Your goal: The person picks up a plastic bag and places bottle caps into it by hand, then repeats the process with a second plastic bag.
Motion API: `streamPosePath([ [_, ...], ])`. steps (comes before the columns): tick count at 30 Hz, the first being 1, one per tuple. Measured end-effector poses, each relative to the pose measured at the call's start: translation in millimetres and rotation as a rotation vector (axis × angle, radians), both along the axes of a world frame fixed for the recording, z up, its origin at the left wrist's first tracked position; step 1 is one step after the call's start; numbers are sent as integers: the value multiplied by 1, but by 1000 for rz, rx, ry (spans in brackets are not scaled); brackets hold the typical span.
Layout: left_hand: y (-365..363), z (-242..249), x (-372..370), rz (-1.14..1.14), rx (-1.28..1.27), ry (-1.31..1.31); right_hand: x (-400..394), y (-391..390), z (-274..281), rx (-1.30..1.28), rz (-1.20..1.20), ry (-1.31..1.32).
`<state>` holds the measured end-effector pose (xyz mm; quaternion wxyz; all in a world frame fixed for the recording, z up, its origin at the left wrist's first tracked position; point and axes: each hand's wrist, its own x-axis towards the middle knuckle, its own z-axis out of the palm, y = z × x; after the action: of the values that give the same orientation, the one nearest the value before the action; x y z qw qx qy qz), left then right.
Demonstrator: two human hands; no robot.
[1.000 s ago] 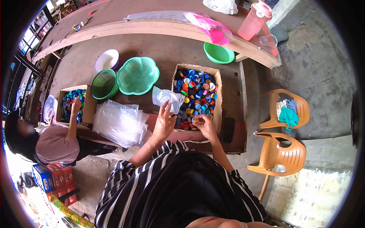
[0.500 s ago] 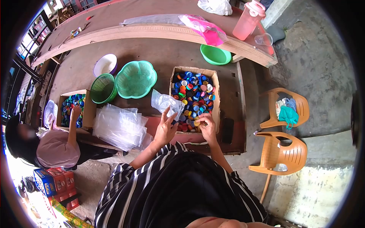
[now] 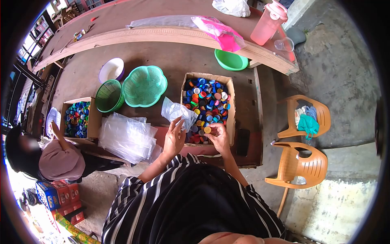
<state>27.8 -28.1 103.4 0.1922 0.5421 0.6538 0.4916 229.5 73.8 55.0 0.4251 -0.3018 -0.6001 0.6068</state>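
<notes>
My left hand (image 3: 174, 137) has its fingers closed on a clear plastic bag (image 3: 174, 110), which leans over the left edge of a cardboard box (image 3: 230, 91). Loose bottle caps (image 3: 206, 96) of many colours fill that box. Above the box's near side, my right hand (image 3: 219, 137) pinches a yellow bottle cap (image 3: 207, 130) between thumb and fingers. What the bag holds is hard to make out. A pile of flat clear plastic bags (image 3: 128, 136) lies to the left of my left hand.
Behind the pile stand a green scalloped basket (image 3: 145, 86), a dark green basket (image 3: 109, 96) and a white-and-purple bowl (image 3: 111, 70). A co-worker (image 3: 61, 158) sits at left beside a smaller box of caps (image 3: 78, 118). A raised shelf (image 3: 162, 32) crosses the back.
My right hand has shifted slightly left, and the yellow cap now shows face-on in its fingers. The co-worker's hand has drawn out of the smaller box toward the left.
</notes>
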Motion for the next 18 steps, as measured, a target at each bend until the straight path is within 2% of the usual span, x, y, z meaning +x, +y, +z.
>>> streamPosePath([
  [3, 4, -1, -1, 26, 18, 3, 1, 4, 2, 110, -15, -147],
  [6, 6, 4, -1, 40, -9, -13, -7, 3, 10, 204, -76, -176],
  [11, 12, 4, 1, 32, -52, -10, -48, 0, 58, 576, -181, -129],
  [13, 16, 5, 2, 45, -54, 10, -61, 5, 62, 714, -143, -269],
  [14, 18, 7, 2, 45, -50, 10, -61, 7, 66, 726, -59, -420],
  [18, 24, 20, -6, 69, -6, 57, -62, 23, 80, 637, -90, -326],
])
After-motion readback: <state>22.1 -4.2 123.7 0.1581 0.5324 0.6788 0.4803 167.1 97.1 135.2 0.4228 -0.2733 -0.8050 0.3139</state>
